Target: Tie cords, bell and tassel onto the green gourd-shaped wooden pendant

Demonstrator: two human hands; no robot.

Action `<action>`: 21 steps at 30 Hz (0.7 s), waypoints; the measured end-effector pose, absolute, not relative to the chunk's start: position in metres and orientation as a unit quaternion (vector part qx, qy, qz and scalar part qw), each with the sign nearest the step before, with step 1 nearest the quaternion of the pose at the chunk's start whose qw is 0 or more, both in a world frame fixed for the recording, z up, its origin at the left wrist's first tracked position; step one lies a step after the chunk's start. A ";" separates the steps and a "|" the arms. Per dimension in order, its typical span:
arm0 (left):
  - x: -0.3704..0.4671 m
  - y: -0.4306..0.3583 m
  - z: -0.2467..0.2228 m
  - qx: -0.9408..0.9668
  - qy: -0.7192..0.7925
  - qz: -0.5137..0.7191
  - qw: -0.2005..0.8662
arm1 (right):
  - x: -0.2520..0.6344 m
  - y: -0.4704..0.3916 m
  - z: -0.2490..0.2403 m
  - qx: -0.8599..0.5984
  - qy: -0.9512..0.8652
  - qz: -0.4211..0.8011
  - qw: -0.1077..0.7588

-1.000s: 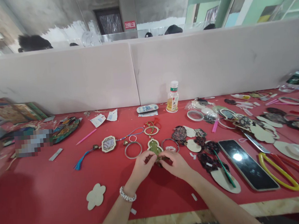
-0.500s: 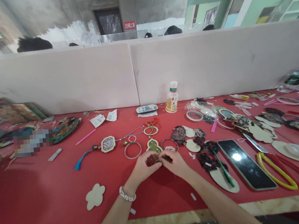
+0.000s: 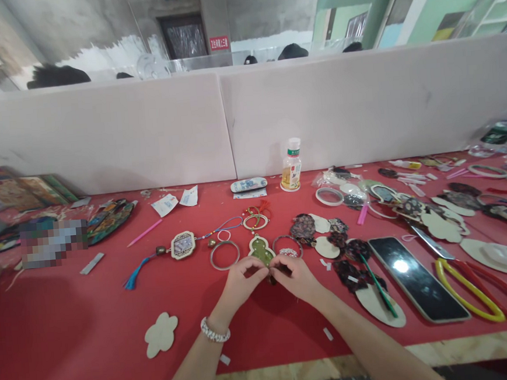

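Note:
A green gourd-shaped pendant (image 3: 261, 245) with a pale rim lies on the red table in front of me, its cord and rings running away from me. My left hand (image 3: 243, 281) is closed in a pinch at its lower end. Tip to tip with it, my right hand (image 3: 296, 277) pinches at the same spot. A small brown thing (image 3: 272, 280) shows just below the fingertips; its kind is unclear. Any thread between the fingers is hidden. Bangles (image 3: 225, 255) lie on both sides of the pendant, and an octagonal pendant (image 3: 183, 245) with a blue tassel rests farther left.
At right are a phone (image 3: 419, 282), scissors (image 3: 470, 290) with yellow and red handles, a green stick (image 3: 379, 288) and dark shell-like pieces (image 3: 303, 228). A bottle (image 3: 291, 166) stands by the white partition (image 3: 144, 134). A flower-shaped piece (image 3: 162, 334) lies front left.
My fingers have shifted slightly at the pendant's lower end, showing more of its green body. The small brown thing now sits below the fingertips. The other things on the table stay put.

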State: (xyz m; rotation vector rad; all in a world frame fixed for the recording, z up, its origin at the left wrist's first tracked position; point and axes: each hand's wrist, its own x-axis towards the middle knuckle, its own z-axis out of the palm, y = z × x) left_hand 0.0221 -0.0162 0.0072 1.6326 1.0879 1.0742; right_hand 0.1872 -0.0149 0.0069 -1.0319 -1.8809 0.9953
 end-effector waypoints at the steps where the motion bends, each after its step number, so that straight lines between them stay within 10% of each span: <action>1: 0.022 -0.016 0.006 0.645 0.431 0.435 0.457 | 0.187 -0.015 0.007 -0.404 -0.738 0.387 0.378; 21: 0.022 -0.019 0.000 0.413 0.351 0.434 0.720 | 0.186 -0.017 0.011 -0.399 -0.731 0.397 0.385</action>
